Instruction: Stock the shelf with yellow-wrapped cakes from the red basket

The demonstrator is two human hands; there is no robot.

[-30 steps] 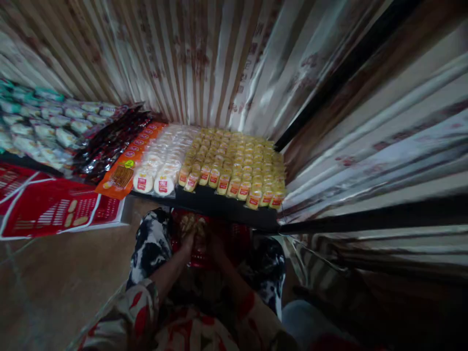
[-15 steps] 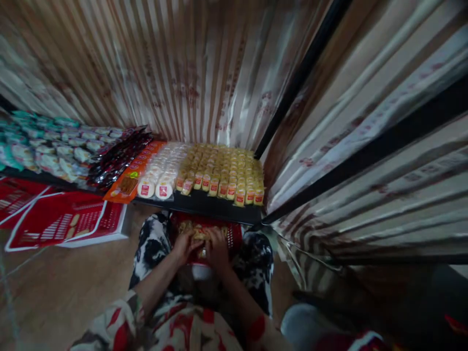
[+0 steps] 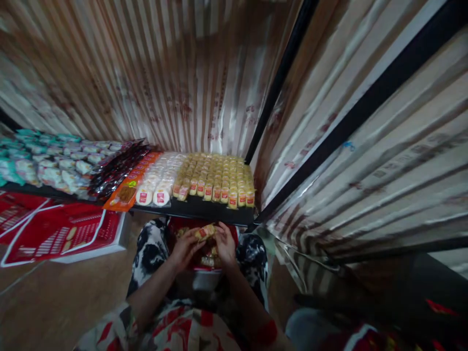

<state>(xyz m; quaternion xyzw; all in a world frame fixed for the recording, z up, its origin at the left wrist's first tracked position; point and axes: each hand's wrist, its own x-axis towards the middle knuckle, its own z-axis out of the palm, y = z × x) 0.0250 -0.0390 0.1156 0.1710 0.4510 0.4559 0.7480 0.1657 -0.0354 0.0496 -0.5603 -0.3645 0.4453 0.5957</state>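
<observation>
Red plastic shows between the person's knees: a basket [image 3: 230, 239] of small wrapped snacks sits low in front of them, just under the front edge of the dark shelf [image 3: 204, 208]. Both hands are raised over it, and between them they grip a small yellow packet [image 3: 204, 232], the left hand [image 3: 185, 249] closed on its near end and the right hand [image 3: 224, 242] pinching the far end. More packets lie in the basket beneath, dim and hard to count. On the shelf above, rows of matching yellow packets with red labels [image 3: 215, 178] stand tight together, next to white round packs [image 3: 159, 183], an orange pack [image 3: 127, 187] and dark wrappers [image 3: 117, 165]. My reading is that this is restocking, with one packet picked up and not yet placed. Setting it down would call for lifting it clear of the shelf edge and standing it upright in the front row without tipping its neighbours.
</observation>
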